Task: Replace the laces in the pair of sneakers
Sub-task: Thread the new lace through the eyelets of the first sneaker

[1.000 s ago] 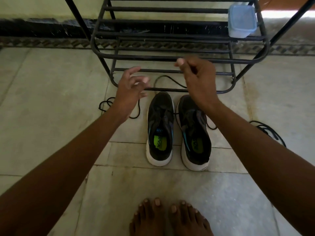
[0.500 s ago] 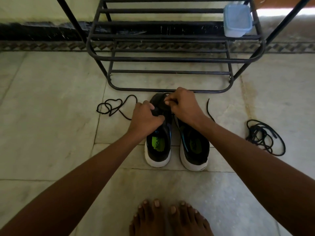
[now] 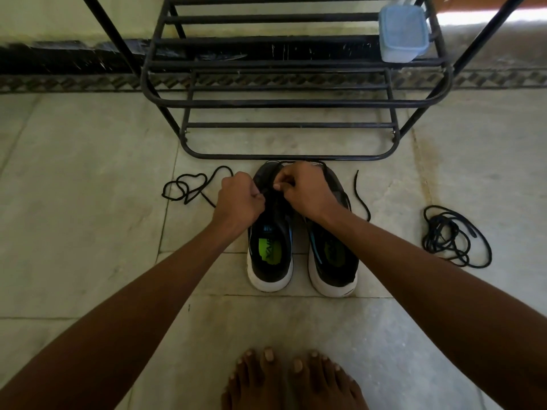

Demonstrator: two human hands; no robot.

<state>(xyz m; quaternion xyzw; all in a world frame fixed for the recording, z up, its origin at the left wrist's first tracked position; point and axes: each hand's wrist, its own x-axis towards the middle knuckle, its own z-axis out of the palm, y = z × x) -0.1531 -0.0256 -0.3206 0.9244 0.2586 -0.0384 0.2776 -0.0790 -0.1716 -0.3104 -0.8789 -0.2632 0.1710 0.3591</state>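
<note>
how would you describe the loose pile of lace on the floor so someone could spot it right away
Start at the black metal shoe rack, then drop to the sneakers below it. Right of them lies a tangled black lace bundle, alone and untouched, denser than the looser lace left of the shoes.

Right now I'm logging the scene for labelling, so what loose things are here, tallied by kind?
Sneakers: 2, left sneaker and right sneaker
Black laces: 2, one being threaded, one bundled
Plastic containers: 1, blue-lidded container
Shoe racks: 1, black metal rack
Total: 6
</note>
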